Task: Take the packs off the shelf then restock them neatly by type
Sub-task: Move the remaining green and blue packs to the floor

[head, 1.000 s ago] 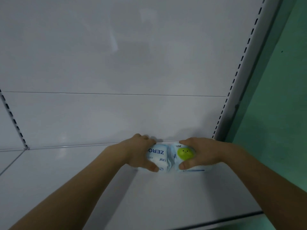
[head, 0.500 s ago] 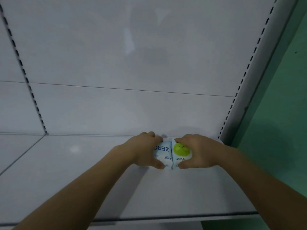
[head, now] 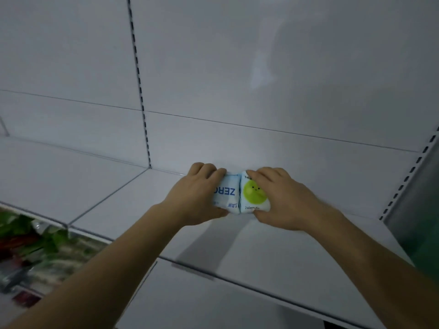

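Two small white-and-blue packs stand side by side on the white shelf (head: 237, 245), close to its back panel. The left pack (head: 226, 194) carries blue "ZERO" lettering. The right pack (head: 254, 194) shows a green round smiling figure. My left hand (head: 194, 198) grips the left pack, fingers over its top and thumb under its front. My right hand (head: 285, 198) grips the right pack the same way. The two packs touch each other.
A slotted upright (head: 140, 91) divides the back panel, and another upright (head: 408, 176) runs at the right beside a green wall (head: 427, 245). Left of the shelf seam lies a neighbouring shelf board (head: 59, 181). Below at the left, colourful blurred goods (head: 31, 252) show.
The view has swung to the left and closer, so the hands and packs now sit further right of the slotted upright. Both hands keep their grip on the packs.
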